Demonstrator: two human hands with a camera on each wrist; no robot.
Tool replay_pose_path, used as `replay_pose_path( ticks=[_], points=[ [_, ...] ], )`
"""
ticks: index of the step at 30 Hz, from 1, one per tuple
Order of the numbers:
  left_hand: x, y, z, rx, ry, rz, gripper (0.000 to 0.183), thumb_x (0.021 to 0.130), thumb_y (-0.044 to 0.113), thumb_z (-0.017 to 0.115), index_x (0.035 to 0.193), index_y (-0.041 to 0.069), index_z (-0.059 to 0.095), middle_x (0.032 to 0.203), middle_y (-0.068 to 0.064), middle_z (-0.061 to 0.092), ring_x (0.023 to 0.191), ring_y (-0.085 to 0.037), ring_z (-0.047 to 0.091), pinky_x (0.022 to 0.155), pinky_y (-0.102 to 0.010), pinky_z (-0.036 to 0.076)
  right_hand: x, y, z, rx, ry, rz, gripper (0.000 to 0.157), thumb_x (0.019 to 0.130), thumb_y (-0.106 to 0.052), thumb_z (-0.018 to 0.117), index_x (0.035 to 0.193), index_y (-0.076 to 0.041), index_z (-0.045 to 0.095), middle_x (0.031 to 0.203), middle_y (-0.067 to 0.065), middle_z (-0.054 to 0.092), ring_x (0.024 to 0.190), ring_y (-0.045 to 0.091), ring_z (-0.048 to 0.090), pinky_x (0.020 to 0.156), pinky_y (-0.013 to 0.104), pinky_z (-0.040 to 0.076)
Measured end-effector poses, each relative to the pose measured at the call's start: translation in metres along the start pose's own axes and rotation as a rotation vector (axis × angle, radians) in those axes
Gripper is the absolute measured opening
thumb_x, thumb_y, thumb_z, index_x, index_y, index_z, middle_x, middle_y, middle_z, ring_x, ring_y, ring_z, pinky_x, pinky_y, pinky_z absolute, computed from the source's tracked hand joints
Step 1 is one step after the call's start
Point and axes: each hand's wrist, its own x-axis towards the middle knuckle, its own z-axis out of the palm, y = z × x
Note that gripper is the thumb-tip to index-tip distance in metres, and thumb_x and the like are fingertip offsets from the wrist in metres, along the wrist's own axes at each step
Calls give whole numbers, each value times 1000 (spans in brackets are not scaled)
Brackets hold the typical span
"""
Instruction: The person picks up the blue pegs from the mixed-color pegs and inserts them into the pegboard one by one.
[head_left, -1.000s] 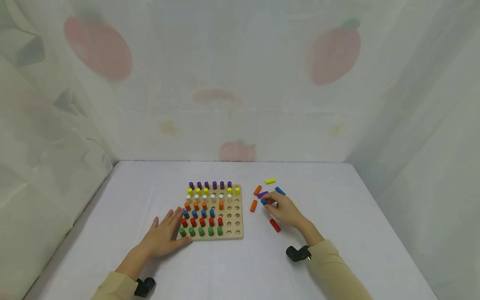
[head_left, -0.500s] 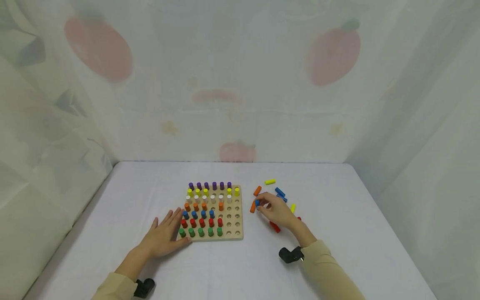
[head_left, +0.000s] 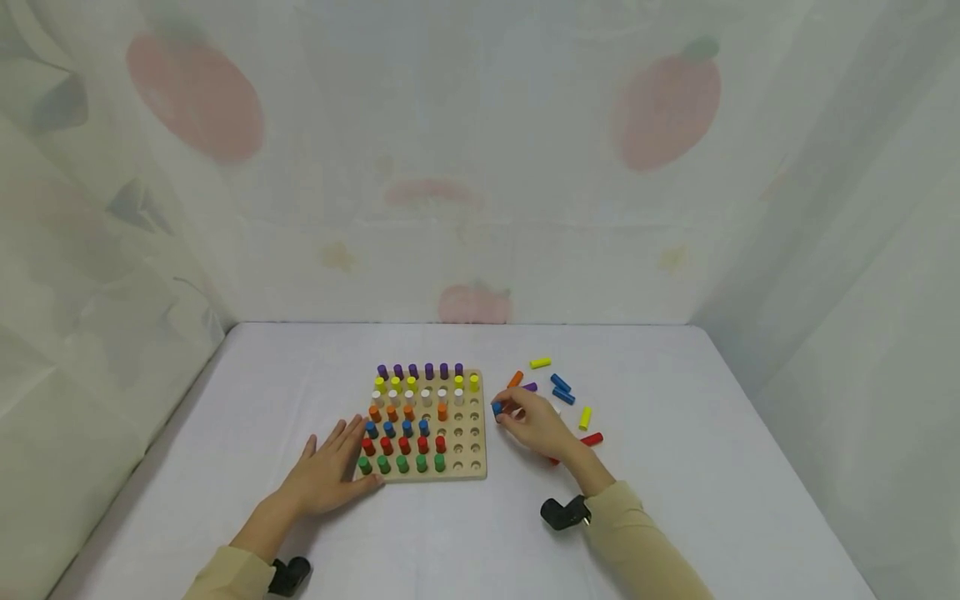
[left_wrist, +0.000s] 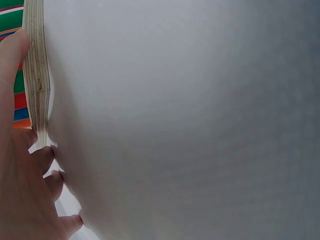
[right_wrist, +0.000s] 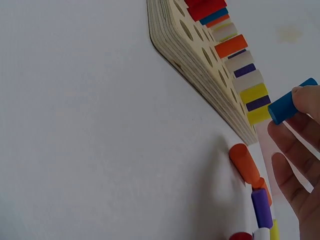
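A wooden peg board (head_left: 472,475) stands on the table, with rows of purple, yellow, white, orange, blue, red and green pegs and several bare holes toward its right side. My left hand (head_left: 324,479) rests at the board's left front corner, fingers spread and straight, thumb along the front edge. In the left wrist view the thumb (left_wrist: 17,50) lies against the board's side. My right hand (head_left: 536,423) pinches a blue peg (right_wrist: 290,102) between thumb and fingers, just right of the board. The right wrist view shows that peg raised off the table.
Loose pegs lie right of the board: orange (head_left: 515,379), purple (head_left: 530,387), blue (head_left: 560,383), yellow (head_left: 586,417) and red (head_left: 592,439) ones among them. Another yellow peg (head_left: 540,363) lies farther back. A printed curtain (head_left: 570,250) hangs behind the table.
My right hand has moved left with the blue peg, from the loose pegs toward the board, uncovering blue, yellow and red pegs behind it. The left hand has stayed in place.
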Motion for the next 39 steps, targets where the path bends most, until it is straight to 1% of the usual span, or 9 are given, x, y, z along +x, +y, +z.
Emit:
replay_pose_path(
  ticks=[4, 8, 13, 18, 23, 32, 39],
  points=[
    [0, 0, 0, -10, 0, 1, 98, 76, 69, 54, 147, 8, 22, 151, -12, 24, 137, -39, 21, 104, -67, 11, 2, -4, 5, 15, -8, 19, 22, 87, -13, 63, 109, -16, 59, 99, -10, 60, 87, 4, 55, 76, 22, 50],
    [0, 1, 0, -14, -3, 1, 98, 76, 69, 54, 147, 8, 22, 151, -13, 24, 137, -39, 21, 104, -67, 11, 4, -8, 10, 23, -22, 19, 21, 87, -12, 62, 108, -15, 58, 100, -9, 61, 87, 4, 56, 77, 21, 50],
    [-1, 1, -1, -20, -2, 1, 98, 76, 68, 54, 147, 8, 23, 151, -13, 24, 137, -39, 21, 104, -67, 11, 7, -12, 16, 38, -35, 12, 20, 87, -11, 61, 107, -13, 58, 99, -7, 61, 89, 5, 58, 77, 20, 50],
    [-1, 1, 1, -7, 0, 2, 98, 76, 69, 54, 147, 8, 23, 151, -12, 24, 137, -39, 21, 104, -67, 11, 10, -14, 21, 46, -39, -3, 23, 88, -10, 60, 111, -10, 57, 102, -4, 62, 89, 7, 58, 77, 20, 51],
    [-1, 0, 2, 7, -2, 4, 98, 76, 69, 53, 146, 7, 23, 151, -13, 24, 137, -39, 21, 103, -68, 12, 12, -18, 24, 46, -52, 6, 25, 89, -10, 58, 113, -11, 57, 103, -4, 62, 91, 7, 58, 78, 20, 51],
    [0, -1, 2, 2, 4, 5, 98, 76, 69, 54, 146, 8, 23, 151, -12, 24, 137, -38, 22, 104, -68, 12, 17, -22, 31, 84, -75, 30, 19, 89, -12, 59, 108, -14, 57, 98, -7, 61, 91, 5, 58, 77, 20, 50],
    [0, 1, 0, -1, -2, 4, 98, 76, 69, 54, 146, 7, 23, 151, -12, 24, 137, -38, 21, 104, -68, 12, 20, -24, 36, 104, -91, 29, 21, 91, -13, 57, 112, -13, 56, 99, -7, 61, 90, 5, 57, 79, 19, 50]
  ],
)
